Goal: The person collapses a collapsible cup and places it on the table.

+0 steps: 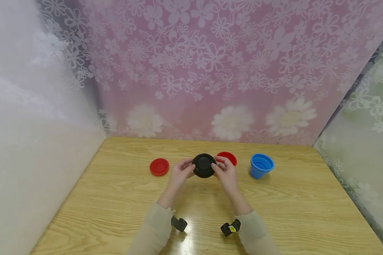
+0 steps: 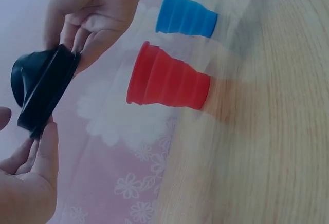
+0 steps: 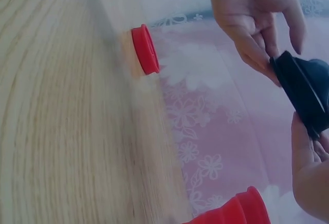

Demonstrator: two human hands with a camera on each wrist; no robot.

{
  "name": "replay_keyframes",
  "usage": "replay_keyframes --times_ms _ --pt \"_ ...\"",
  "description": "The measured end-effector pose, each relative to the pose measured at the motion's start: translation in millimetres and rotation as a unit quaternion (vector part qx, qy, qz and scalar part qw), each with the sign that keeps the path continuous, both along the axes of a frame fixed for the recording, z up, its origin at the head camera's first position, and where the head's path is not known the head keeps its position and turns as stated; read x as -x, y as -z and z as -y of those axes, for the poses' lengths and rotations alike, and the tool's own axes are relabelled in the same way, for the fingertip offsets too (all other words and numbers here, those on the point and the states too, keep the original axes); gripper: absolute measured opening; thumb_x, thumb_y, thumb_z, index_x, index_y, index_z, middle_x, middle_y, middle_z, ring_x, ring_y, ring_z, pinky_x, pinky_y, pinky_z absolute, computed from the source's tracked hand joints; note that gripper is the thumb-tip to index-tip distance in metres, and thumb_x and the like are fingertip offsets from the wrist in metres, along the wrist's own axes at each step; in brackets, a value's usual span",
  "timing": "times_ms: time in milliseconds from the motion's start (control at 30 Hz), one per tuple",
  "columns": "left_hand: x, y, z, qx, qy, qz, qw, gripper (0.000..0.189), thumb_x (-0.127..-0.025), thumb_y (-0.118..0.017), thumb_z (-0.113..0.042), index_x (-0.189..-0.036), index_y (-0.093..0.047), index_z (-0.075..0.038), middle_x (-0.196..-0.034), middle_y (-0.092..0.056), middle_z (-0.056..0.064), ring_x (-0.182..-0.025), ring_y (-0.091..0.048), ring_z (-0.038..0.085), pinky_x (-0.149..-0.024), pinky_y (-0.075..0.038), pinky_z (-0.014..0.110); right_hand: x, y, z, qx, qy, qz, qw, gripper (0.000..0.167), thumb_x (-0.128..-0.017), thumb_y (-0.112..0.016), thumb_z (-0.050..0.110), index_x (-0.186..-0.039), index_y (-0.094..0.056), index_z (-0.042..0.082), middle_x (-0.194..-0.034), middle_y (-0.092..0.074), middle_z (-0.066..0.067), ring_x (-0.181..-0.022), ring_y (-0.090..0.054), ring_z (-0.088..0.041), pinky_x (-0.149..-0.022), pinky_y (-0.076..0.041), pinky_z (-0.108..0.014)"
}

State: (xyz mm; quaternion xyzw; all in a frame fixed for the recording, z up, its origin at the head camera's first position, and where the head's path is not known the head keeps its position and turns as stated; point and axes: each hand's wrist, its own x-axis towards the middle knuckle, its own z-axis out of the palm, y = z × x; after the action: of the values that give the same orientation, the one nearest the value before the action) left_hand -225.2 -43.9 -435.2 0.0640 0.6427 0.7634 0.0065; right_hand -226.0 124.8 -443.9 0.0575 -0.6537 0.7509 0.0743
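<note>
Both hands hold a black collapsible cup above the table, mostly flattened, with its round middle bulging on the upper side. My left hand grips its left edge, thumb on top and fingers beneath. On the opposite edge, my right hand holds it in the same way. Seen side-on in the left wrist view, the black cup is tilted, with a wide rim. Behind the right hand stands a red collapsible cup, extended and partly hidden in the head view.
A blue collapsible cup stands extended on the right. To the left, a flattened red collapsible cup lies on the wooden table. Flower-patterned cloth hangs behind the table, with pale walls on both sides.
</note>
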Motion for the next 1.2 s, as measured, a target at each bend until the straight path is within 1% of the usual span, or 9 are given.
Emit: replay_keyframes --times_ms 67,133,267,433,667,767,867,1033,1200 --pt "4.0 5.9 2.8 -0.013 0.016 0.021 0.9996 0.029 -0.085 -0.057 -0.007 -0.110 -0.054 0.009 -0.094 -0.060 0.010 -0.082 -0.058 0.014 -0.073 -0.050 0.035 0.0 -0.6 -3 0.014 -0.016 0.004 0.9998 0.028 -0.084 -0.056 -0.001 -0.111 -0.049 -0.009 -0.088 -0.062 -0.010 -0.073 -0.061 -0.013 -0.065 -0.052 -0.031" --pt "6.5 8.9 5.7 -0.001 0.028 0.026 0.9993 0.031 -0.086 -0.058 -0.013 -0.110 -0.055 0.007 -0.096 -0.060 0.009 -0.083 -0.058 0.015 -0.073 -0.050 0.035 0.7 0.3 -7 0.016 -0.033 0.011 0.9993 0.027 -0.085 -0.056 0.001 -0.109 -0.050 -0.009 -0.087 -0.062 -0.006 -0.073 -0.062 -0.015 -0.067 -0.051 -0.034" --pt "7.0 9.9 12.5 0.039 0.059 0.024 0.9972 0.032 -0.085 -0.060 -0.018 -0.109 -0.057 0.003 -0.100 -0.060 0.011 -0.087 -0.059 0.019 -0.072 -0.050 0.035 0.3 2.2 -10 0.000 -0.066 0.017 0.9977 0.027 -0.086 -0.056 0.004 -0.107 -0.051 -0.011 -0.084 -0.063 -0.002 -0.073 -0.061 -0.015 -0.069 -0.051 -0.034" --pt "6.9 10.6 18.2 0.068 0.108 0.012 0.9917 0.033 -0.085 -0.060 -0.015 -0.111 -0.056 0.004 -0.098 -0.060 0.013 -0.086 -0.059 0.021 -0.069 -0.051 0.037 -0.5 3.4 -12 -0.017 -0.094 -0.002 0.9954 0.026 -0.086 -0.054 0.004 -0.104 -0.053 -0.015 -0.082 -0.063 -0.001 -0.072 -0.061 -0.014 -0.065 -0.051 -0.029" --pt "7.3 11.6 18.4 0.079 0.131 0.004 0.9882 0.034 -0.086 -0.057 -0.010 -0.117 -0.053 0.003 -0.090 -0.059 0.008 -0.079 -0.058 0.016 -0.071 -0.050 0.042 -0.5 2.3 -10 -0.021 -0.100 -0.004 0.9948 0.028 -0.088 -0.053 0.005 -0.106 -0.052 -0.016 -0.087 -0.062 -0.002 -0.076 -0.061 -0.014 -0.068 -0.051 -0.028" --pt "2.1 3.5 17.2 0.070 0.141 -0.009 0.9875 0.035 -0.089 -0.052 -0.006 -0.121 -0.048 0.006 -0.091 -0.056 0.007 -0.079 -0.057 0.014 -0.075 -0.047 0.048 0.0 2.0 -9 -0.012 -0.094 0.008 0.9954 0.031 -0.088 -0.053 0.008 -0.110 -0.051 -0.014 -0.091 -0.061 -0.003 -0.079 -0.060 -0.015 -0.070 -0.051 -0.029" --pt "-0.6 0.2 15.2 0.047 0.138 -0.014 0.9892 0.036 -0.090 -0.049 -0.005 -0.124 -0.043 0.005 -0.094 -0.051 0.008 -0.081 -0.055 0.014 -0.077 -0.045 0.051 0.8 2.8 -9 -0.004 -0.091 0.019 0.9957 0.034 -0.089 -0.052 0.010 -0.117 -0.049 -0.009 -0.095 -0.058 -0.004 -0.081 -0.059 -0.015 -0.072 -0.050 -0.032" --pt "4.9 11.8 12.0 -0.004 0.113 -0.024 0.9933 0.039 -0.091 -0.046 -0.003 -0.129 -0.038 -0.005 -0.100 -0.045 0.011 -0.088 -0.056 0.018 -0.075 -0.049 0.041 0.3 4.5 -7 0.017 -0.109 0.018 0.9937 0.042 -0.090 -0.049 0.008 -0.130 -0.037 -0.003 -0.110 -0.053 -0.013 -0.089 -0.058 -0.016 -0.075 -0.049 -0.038" --pt "3.5 10.8 7.8 -0.051 0.093 -0.019 0.9942 0.043 -0.087 -0.041 0.005 -0.128 -0.033 -0.005 -0.103 -0.041 0.012 -0.090 -0.057 0.017 -0.074 -0.049 0.037 -0.8 7.3 -2 0.032 -0.115 0.010 0.9928 0.044 -0.090 -0.049 0.003 -0.130 -0.033 -0.002 -0.112 -0.052 -0.016 -0.091 -0.058 -0.016 -0.077 -0.048 -0.038"
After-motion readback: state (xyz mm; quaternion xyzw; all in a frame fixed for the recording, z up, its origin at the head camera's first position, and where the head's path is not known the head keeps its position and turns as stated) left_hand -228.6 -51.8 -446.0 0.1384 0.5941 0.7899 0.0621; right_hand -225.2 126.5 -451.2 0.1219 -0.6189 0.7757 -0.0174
